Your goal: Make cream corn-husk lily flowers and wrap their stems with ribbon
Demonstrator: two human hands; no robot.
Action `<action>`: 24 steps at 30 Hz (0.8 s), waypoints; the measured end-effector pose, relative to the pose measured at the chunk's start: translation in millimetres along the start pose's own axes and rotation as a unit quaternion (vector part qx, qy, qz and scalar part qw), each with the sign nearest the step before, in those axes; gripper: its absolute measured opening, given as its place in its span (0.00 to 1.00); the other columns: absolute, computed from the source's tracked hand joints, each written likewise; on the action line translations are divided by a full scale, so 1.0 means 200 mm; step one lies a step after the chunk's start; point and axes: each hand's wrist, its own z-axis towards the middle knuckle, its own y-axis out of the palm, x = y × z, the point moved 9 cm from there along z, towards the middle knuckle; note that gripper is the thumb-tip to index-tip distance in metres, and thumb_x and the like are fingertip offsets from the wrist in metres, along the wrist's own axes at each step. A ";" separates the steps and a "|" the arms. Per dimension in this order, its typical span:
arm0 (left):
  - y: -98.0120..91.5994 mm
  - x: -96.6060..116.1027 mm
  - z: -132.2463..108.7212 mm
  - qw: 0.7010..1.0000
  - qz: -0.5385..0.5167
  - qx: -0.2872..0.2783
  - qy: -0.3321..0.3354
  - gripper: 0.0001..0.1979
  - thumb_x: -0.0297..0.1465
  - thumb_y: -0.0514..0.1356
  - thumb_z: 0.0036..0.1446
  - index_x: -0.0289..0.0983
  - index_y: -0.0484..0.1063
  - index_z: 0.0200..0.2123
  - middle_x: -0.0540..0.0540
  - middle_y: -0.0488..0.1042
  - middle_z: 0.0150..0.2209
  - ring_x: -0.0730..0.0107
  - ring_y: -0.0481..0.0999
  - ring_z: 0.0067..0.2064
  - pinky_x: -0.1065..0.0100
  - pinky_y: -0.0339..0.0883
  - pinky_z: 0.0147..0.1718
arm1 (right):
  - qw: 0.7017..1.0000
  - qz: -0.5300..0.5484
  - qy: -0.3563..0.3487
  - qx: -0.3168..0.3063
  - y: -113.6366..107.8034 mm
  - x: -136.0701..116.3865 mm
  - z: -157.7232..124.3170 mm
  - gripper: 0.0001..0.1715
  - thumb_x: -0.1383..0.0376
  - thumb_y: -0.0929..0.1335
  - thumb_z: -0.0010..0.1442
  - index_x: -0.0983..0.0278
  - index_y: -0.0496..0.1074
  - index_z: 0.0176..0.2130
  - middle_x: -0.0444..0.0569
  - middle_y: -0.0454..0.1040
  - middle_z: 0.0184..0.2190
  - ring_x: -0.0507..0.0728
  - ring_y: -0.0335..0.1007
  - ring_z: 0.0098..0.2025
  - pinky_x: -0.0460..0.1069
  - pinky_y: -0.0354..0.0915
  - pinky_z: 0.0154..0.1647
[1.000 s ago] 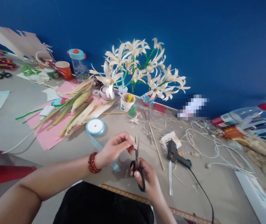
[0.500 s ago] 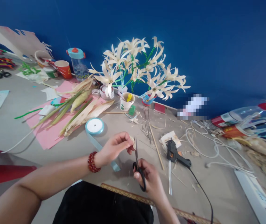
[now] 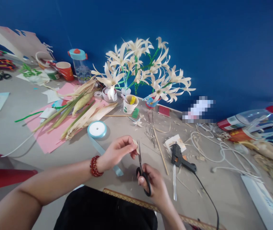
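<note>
My left hand [image 3: 120, 151] pinches a small pale piece of corn husk [image 3: 136, 147] between thumb and fingertips. Black-handled scissors [image 3: 140, 161] are in my right hand [image 3: 154, 182], its fingers through the loops and the blades pointing away from me. The blades lie right beside the husk piece; whether they touch it I cannot tell. Under my left hand a light blue ribbon [image 3: 95, 144] runs from its spool [image 3: 97, 129] across the table. Beyond my hands stand white husk flowers [image 3: 136, 68] on green stems in cups.
A black hot glue gun [image 3: 178, 157] with its cord lies right of my hands, near a wooden stick [image 3: 160, 150]. Corn husks [image 3: 79, 111] rest on pink paper [image 3: 46, 137] at left. A white cable [image 3: 219, 143] and a plastic bottle [image 3: 244, 118] are at right.
Very little differs. The scissors and my right hand have shifted very slightly; my left hand keeps its pinch on the husk piece.
</note>
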 end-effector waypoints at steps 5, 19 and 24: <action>0.00 0.01 0.00 1.000 0.011 -0.002 0.002 0.13 0.38 0.62 0.60 0.35 0.66 0.29 0.48 0.74 0.29 0.74 0.72 0.28 0.69 0.66 0.33 | 1.000 -0.024 -0.007 0.004 -0.01 0.00 0.00 0.34 0.35 0.64 0.55 0.61 0.59 0.24 0.41 0.60 0.20 0.51 0.53 0.23 0.46 0.52 0.23; 0.03 0.02 0.00 0.999 0.044 -0.019 0.003 0.14 0.38 0.62 0.60 0.34 0.66 0.28 0.49 0.73 0.28 0.75 0.73 0.28 0.70 0.66 0.32 | 1.000 0.001 -0.004 -0.022 -0.02 0.00 0.00 0.33 0.36 0.65 0.54 0.62 0.64 0.27 0.44 0.65 0.22 0.52 0.57 0.24 0.46 0.54 0.24; 0.04 0.02 0.00 0.998 0.062 -0.024 -0.012 0.15 0.39 0.62 0.59 0.34 0.67 0.28 0.49 0.73 0.27 0.75 0.72 0.28 0.71 0.65 0.31 | 1.000 0.002 0.010 -0.021 -0.03 -0.01 0.00 0.34 0.35 0.67 0.51 0.62 0.63 0.26 0.43 0.64 0.22 0.51 0.55 0.23 0.46 0.52 0.23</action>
